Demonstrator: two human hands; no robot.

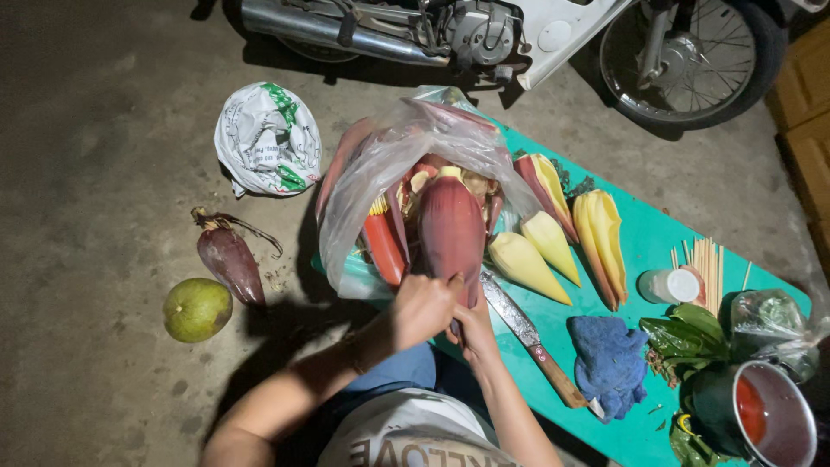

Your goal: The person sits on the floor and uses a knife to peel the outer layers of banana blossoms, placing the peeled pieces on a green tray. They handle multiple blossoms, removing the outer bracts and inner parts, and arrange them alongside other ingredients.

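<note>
Both hands are gripping the base of a dark red banana blossom (451,229): the left hand (421,309) is wrapping around it, the right hand (475,325) is pressing beside. The blossom is lying on the green tabletop (650,242), partly against a clear plastic bag (380,164), with a knife (529,333) just beside.

Your single head-worn camera looked steeply down from above your hands, at close range. It faced the green table (644,251), with the floor (95,173) at left and a motorcycle (519,35) along the top edge.
</note>
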